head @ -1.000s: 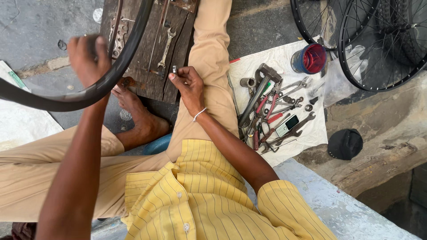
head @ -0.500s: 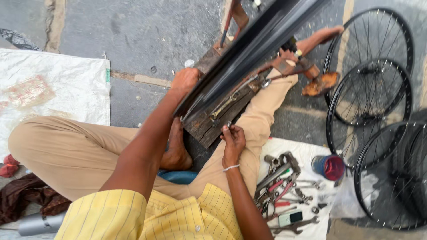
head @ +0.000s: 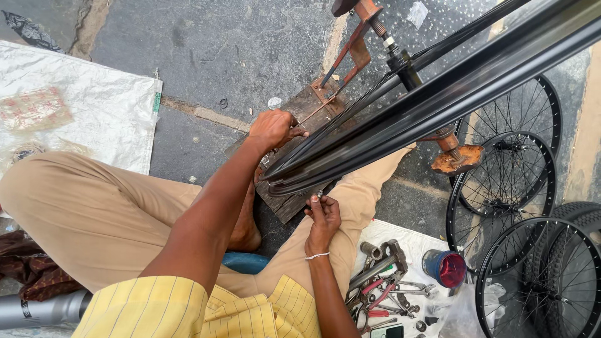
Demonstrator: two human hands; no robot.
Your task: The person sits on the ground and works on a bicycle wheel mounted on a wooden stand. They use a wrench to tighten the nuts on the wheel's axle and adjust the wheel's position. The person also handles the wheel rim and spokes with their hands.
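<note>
Two bare hands work at a black bicycle rim (head: pixel 438 94) mounted in a rusty truing stand (head: pixel 354 47) on a wooden board (head: pixel 294 203), where half a second ago the left hand lay against the rim's edge. That left hand (head: pixel 273 129) now pinches a thin spoke (head: pixel 316 112) near the board's far edge, while the right hand (head: pixel 323 219) pinches a small part, perhaps a nipple, at the near edge, just under the rim. Loose tools (head: pixel 382 281) lie on a white sheet (head: pixel 410 241) beside the right knee, suggesting lacing is under way.
</note>
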